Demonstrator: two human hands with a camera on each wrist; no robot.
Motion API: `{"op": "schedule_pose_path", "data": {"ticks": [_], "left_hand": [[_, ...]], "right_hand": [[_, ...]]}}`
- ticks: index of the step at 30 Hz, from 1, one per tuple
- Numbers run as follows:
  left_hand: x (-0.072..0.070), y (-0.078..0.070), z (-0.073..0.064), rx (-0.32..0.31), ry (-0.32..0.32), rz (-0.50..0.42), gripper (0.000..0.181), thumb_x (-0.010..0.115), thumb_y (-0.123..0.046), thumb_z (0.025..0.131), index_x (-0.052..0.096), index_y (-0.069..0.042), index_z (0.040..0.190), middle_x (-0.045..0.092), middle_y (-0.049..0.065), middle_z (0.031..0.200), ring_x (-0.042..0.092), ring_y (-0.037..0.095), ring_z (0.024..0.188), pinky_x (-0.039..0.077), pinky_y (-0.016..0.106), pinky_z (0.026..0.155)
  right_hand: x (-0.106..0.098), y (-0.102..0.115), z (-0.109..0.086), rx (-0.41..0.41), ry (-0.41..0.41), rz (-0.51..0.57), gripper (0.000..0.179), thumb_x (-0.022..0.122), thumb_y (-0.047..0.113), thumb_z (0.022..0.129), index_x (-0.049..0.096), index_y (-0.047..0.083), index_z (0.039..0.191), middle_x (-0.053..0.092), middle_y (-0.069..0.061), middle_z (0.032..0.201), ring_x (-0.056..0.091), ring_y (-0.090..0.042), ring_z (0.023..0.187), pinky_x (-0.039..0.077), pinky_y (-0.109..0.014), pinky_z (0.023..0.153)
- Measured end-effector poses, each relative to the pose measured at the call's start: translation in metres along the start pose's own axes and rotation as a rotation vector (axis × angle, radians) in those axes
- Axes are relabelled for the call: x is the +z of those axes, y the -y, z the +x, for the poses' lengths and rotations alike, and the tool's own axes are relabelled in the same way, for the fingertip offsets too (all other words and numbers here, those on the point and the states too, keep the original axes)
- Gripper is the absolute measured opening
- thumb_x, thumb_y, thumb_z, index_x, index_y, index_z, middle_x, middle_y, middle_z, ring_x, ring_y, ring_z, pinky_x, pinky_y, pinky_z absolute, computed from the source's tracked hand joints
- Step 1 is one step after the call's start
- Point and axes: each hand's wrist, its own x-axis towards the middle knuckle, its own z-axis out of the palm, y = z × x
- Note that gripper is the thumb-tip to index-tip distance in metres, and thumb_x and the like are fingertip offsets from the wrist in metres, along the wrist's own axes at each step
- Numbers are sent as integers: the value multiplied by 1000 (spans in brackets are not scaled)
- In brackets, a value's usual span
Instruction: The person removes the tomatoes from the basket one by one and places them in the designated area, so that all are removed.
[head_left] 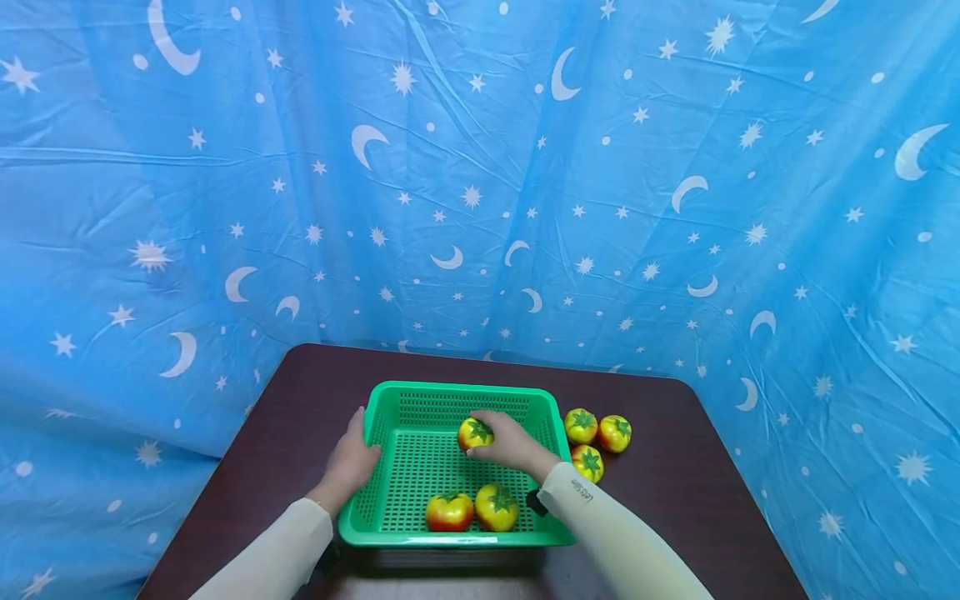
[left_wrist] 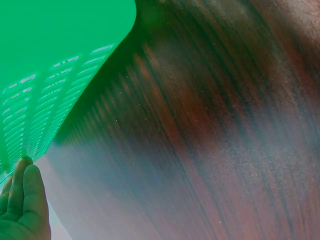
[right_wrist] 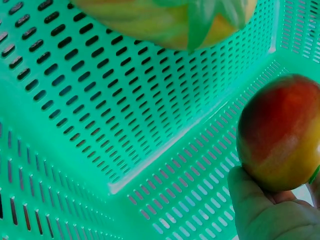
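A green plastic basket (head_left: 457, 539) with slotted walls stands on the table. My left hand (head_left: 351, 458) holds its left side, thumb over the rim and fingers along the outer wall; in the left wrist view those fingers (left_wrist: 33, 187) lie close against the slotted wall. Inside the basket, my right hand (head_left: 510, 446) grips a red-and-yellow tomato (head_left: 472, 432) with a green leafy top, raised over the basket floor. The same tomato (right_wrist: 280, 132) appears in the right wrist view between thumb and fingers. Two more tomatoes, one redder (head_left: 449, 512) and one yellower (head_left: 497, 507), lie at the basket's near side.
Three tomatoes sit on the dark table (head_left: 675, 500) just right of the basket: one at the back (head_left: 581, 426), one farther right (head_left: 615, 433) and one nearer (head_left: 588, 462), partly behind the right sleeve. A blue curtain (head_left: 480, 208) with moons and stars hangs around the table.
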Motion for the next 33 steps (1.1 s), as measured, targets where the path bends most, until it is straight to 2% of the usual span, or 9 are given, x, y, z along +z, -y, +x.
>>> {"op": "schedule_pose_path", "data": {"ticks": [4,13,25,33], "left_hand": [[0,-1,-1,-2,2,-5,75,46,-11,94,-2,-6,152,29,32,146,46,46,123,45,57,90],[-1,0,-1,-1,-6,-3,75,46,-11,93,-1,-5,152,27,31,148,39,47,129,38,61,99],[-1,-1,-1,-11,-2,-7,76,46,-11,94,-2,-7,152,29,30,148,45,45,124,45,56,90],[0,0,1,-18,2,-13,76,46,-12,94,-2,-9,153,29,29,148,49,43,121,48,53,86]], "right_hand": [[-3,-3,-2,9,-17,10,68,70,32,84,42,11,142,47,-10,141,52,-25,117,49,-42,91],[-12,-9,-4,28,-51,12,68,71,29,84,42,12,143,46,-9,143,51,-27,119,49,-44,93],[-25,-16,-11,47,-107,48,68,70,28,84,40,11,143,45,-11,143,53,-27,115,50,-43,89],[-35,-24,-13,53,-156,55,66,70,25,84,41,12,142,50,-10,137,57,-23,105,53,-37,80]]}}
